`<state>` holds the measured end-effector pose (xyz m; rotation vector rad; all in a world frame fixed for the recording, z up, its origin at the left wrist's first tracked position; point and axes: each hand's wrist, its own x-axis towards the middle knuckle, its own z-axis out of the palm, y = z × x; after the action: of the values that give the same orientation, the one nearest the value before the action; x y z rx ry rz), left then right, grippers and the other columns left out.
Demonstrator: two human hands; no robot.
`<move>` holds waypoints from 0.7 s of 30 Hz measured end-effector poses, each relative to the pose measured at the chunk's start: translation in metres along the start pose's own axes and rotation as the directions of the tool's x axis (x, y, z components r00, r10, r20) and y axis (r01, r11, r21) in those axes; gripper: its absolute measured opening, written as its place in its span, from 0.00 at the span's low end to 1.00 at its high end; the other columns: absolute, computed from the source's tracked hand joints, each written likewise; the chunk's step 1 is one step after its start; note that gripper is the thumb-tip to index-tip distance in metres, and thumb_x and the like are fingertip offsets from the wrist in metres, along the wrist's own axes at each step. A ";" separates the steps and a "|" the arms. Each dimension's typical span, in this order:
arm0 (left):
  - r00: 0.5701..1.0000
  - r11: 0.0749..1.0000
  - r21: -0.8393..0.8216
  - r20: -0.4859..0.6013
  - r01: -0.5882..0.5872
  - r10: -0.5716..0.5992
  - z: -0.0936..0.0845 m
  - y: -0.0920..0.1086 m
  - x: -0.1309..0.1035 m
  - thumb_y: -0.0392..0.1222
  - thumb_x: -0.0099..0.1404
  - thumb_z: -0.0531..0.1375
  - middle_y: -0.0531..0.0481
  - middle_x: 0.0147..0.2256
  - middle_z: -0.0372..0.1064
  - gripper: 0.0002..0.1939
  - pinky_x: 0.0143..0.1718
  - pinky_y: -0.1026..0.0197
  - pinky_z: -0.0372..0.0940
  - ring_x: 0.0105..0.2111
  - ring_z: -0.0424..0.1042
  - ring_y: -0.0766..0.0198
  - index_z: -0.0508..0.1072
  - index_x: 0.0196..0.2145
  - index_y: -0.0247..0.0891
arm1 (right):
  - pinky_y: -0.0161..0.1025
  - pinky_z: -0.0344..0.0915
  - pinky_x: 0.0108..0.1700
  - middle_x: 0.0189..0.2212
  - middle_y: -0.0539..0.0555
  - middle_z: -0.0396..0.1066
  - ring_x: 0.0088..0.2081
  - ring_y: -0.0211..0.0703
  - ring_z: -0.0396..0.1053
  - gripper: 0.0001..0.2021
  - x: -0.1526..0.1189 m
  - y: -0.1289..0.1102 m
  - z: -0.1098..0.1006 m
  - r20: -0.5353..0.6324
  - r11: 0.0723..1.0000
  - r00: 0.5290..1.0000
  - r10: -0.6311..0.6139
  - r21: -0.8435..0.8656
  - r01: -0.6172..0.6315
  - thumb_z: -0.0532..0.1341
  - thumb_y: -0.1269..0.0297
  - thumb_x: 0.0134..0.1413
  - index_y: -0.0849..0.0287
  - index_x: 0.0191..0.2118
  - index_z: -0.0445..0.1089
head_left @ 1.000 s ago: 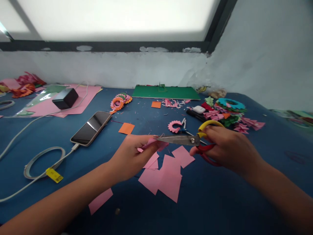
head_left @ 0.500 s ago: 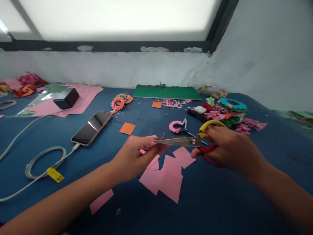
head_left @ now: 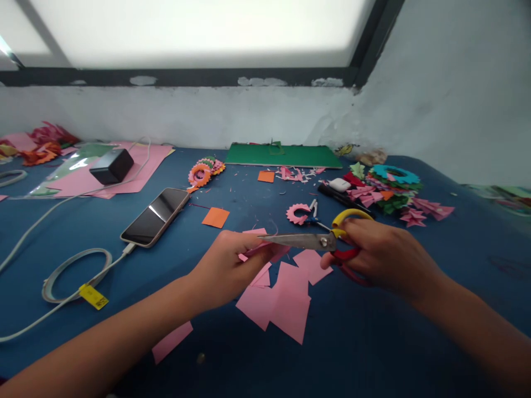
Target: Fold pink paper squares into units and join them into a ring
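My right hand is closed round the yellow and red handles of a pair of scissors. The metal blades point left and lie against a piece of pink paper. That paper is pinched between the thumb and fingers of my left hand, which cover much of it. A thin curled sliver stands up by the blades. Below both hands, several pink paper pieces overlap on the blue table. Another pink piece lies by my left forearm.
A phone on a white cable lies at left, near a black box on pink sheets. Orange squares, a pink folded ring and a green board lie beyond my hands. Folded paper pieces are heaped at right.
My right hand has moved slightly left with the scissors, and the blades reach a little further across the pink paper. My left hand stays almost still.
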<state>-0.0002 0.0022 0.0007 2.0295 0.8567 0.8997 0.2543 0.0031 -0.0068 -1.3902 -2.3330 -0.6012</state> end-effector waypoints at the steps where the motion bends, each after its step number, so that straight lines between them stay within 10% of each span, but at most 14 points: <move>1: 1.000 1.000 -0.020 0.006 0.022 -0.022 0.000 0.000 -0.001 0.42 0.67 0.52 0.49 0.29 0.73 0.13 0.26 0.66 0.63 0.28 0.69 0.66 0.77 0.37 0.37 | 0.36 0.54 0.21 0.19 0.53 0.67 0.22 0.44 0.69 0.25 0.000 0.001 0.001 0.010 1.000 1.000 0.020 0.005 -0.020 0.46 0.39 0.53 0.56 0.21 0.57; 12: 0.952 0.955 -0.059 0.115 0.291 -0.283 -0.007 0.000 0.008 0.48 0.66 0.53 0.51 0.35 0.75 0.14 0.31 0.67 0.67 0.35 0.73 0.66 0.75 0.37 0.39 | 0.39 0.55 0.25 0.23 0.58 0.69 0.27 0.53 0.70 0.30 0.001 0.042 0.014 0.146 0.912 0.900 0.410 -0.071 -0.404 0.41 0.29 0.45 0.54 0.21 0.55; 17: 0.917 0.915 0.228 0.149 0.333 -0.371 -0.019 -0.014 0.009 0.53 0.58 0.59 0.51 0.24 0.69 0.16 0.20 0.65 0.57 0.24 0.68 0.64 0.72 0.29 0.36 | 0.41 0.57 0.26 0.32 0.61 0.72 0.33 0.58 0.70 0.32 0.001 0.071 0.007 0.175 0.745 0.725 0.667 -0.182 -0.642 0.53 0.32 0.41 0.56 0.40 0.65; 21: 0.916 0.854 0.432 0.135 0.290 -0.379 -0.026 -0.026 0.012 0.52 0.57 0.60 0.46 0.36 0.72 0.18 0.32 0.58 0.64 0.36 0.70 0.55 0.72 0.40 0.38 | 0.44 0.62 0.31 0.35 0.64 0.72 0.37 0.58 0.70 0.30 -0.008 0.107 0.005 0.246 0.587 0.534 0.809 -0.272 -0.763 0.56 0.37 0.47 0.61 0.44 0.67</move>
<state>-0.0218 0.0336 -0.0045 2.1704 1.3074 0.3106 0.3522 0.0456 0.0036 -2.5480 -1.5498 -0.2203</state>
